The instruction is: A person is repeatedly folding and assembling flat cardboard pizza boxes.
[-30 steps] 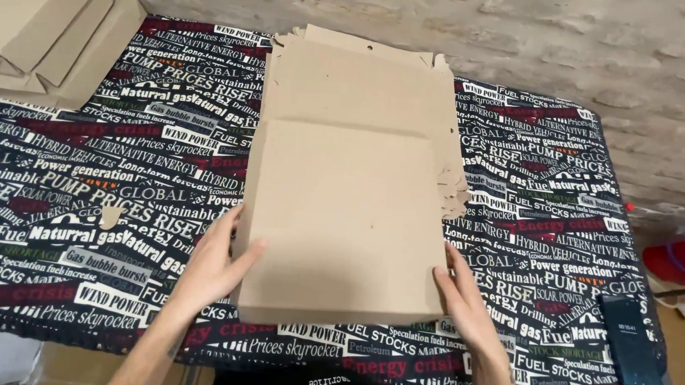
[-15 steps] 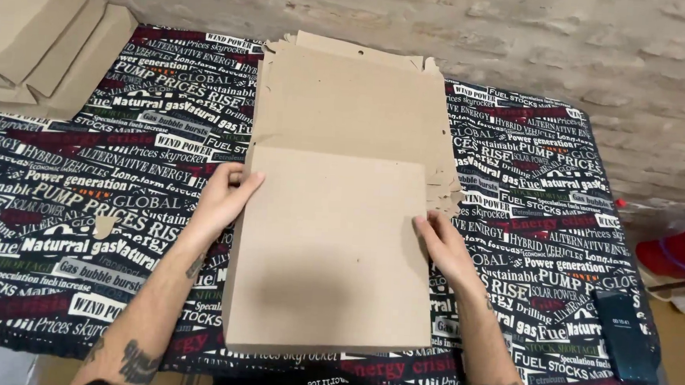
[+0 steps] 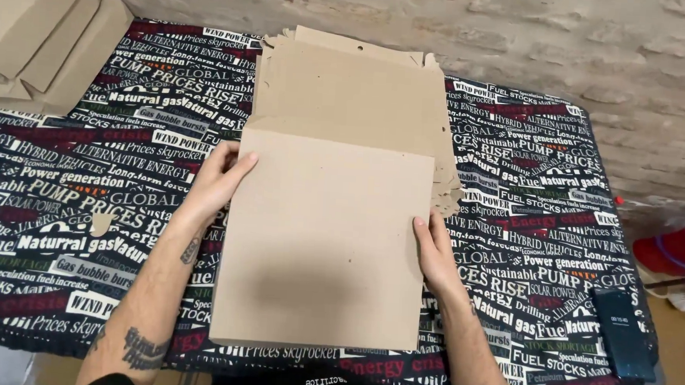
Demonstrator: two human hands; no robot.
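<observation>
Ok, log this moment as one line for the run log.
left hand: grips sheet's left edge | right hand: grips right edge | sheet: lifted, tilted over cardboard stack | table: printed cloth

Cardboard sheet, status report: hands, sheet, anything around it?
Left hand and right hand grip the cardboard sheet by its side edges. Sheet partly overlaps the flat cardboard stack. Dark phone off to the right, apart.

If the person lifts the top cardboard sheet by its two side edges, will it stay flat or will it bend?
The cardboard sheet would probably sag a little: it looks thin and wide, gripped only at its sides by the left hand and right hand. It is likely light for its size. It may slide easily, since it lies on a stack of similar sheets.
</observation>
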